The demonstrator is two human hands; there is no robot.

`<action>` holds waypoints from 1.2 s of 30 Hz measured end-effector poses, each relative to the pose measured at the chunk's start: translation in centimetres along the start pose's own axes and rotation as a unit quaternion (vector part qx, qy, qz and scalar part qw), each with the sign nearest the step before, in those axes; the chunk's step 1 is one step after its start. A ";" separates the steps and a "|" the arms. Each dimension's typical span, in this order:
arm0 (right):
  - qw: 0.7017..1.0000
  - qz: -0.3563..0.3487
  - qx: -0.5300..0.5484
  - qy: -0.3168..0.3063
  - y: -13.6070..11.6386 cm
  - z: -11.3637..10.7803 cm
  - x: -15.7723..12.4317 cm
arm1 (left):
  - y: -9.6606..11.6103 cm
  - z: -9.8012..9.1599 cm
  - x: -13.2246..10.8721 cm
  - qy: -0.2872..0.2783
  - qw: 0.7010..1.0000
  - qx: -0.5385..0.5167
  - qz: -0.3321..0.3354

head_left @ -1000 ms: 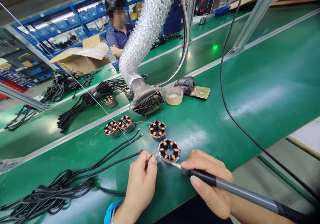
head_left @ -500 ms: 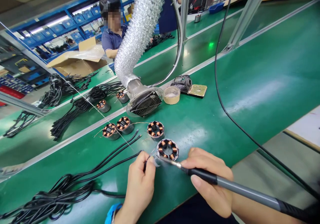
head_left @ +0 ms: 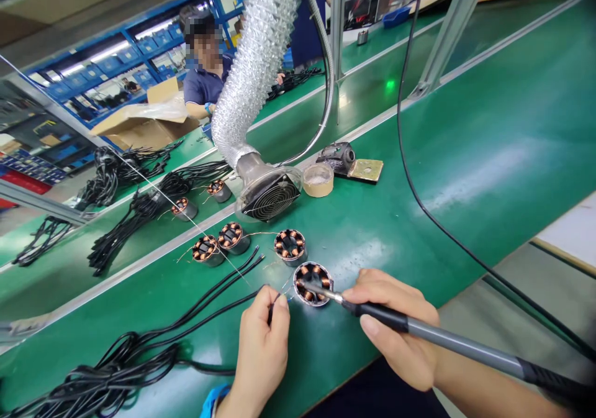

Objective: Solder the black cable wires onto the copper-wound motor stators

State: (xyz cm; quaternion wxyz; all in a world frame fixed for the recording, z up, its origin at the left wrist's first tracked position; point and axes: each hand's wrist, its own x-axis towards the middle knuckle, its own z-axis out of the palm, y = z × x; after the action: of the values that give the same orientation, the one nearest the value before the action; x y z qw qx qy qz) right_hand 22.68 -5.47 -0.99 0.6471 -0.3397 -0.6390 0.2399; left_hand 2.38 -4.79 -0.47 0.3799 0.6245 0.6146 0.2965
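My left hand pinches the end of a black cable, with fine bare wires showing past the fingertips. A thin pale wire, like solder wire, runs down from the upper left to these fingers. My right hand grips a soldering iron like a pen. Its tip appears over the nearest wound stator, a ring with copper coils; whether it touches cannot be told. A second stator stands just behind, and another pair, including this stator, sits to the left.
A fume extractor nozzle hangs on a silver duct over the green bench. Behind are a tape roll and an iron stand. Coiled black cables lie left; a loose black cord hangs right. A co-worker sits opposite.
The iron's tip has moved from the wires at my left fingertips up and right, over the nearest stator. Faint smoke by those fingers is gone. My left hand keeps its pinch.
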 end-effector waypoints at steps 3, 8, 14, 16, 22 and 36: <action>0.999 -0.019 -0.027 0.004 0.5 -0.6 0.4 | -0.1 0.0 0.1 -0.001 1.000 0.001 0.001; 0.994 -0.055 -0.096 0.017 2.7 -2.2 2.0 | -0.4 0.2 0.2 -0.004 1.000 -0.002 -0.003; 0.973 -0.056 -0.220 0.027 8.6 -4.4 6.4 | -0.5 0.3 0.1 0.004 1.000 -0.017 0.004; 0.968 -0.041 -0.242 0.045 11.0 -4.8 7.9 | -0.5 0.3 0.1 0.006 1.000 -0.017 0.005; 0.966 0.016 -0.256 0.030 14.2 -5.1 8.6 | -0.5 0.3 0.2 -0.003 1.000 -0.016 0.002; 0.958 -0.214 -0.041 -0.187 5.3 3.3 3.9 | -1.1 -0.7 0.6 -0.061 0.988 -0.137 -0.046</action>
State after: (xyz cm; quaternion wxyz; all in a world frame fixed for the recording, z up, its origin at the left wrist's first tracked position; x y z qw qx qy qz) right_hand 20.37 1.40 -2.51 0.5376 -0.1706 -0.8157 0.1283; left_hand 1.19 -4.19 -1.07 0.5121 0.5547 0.5715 0.3216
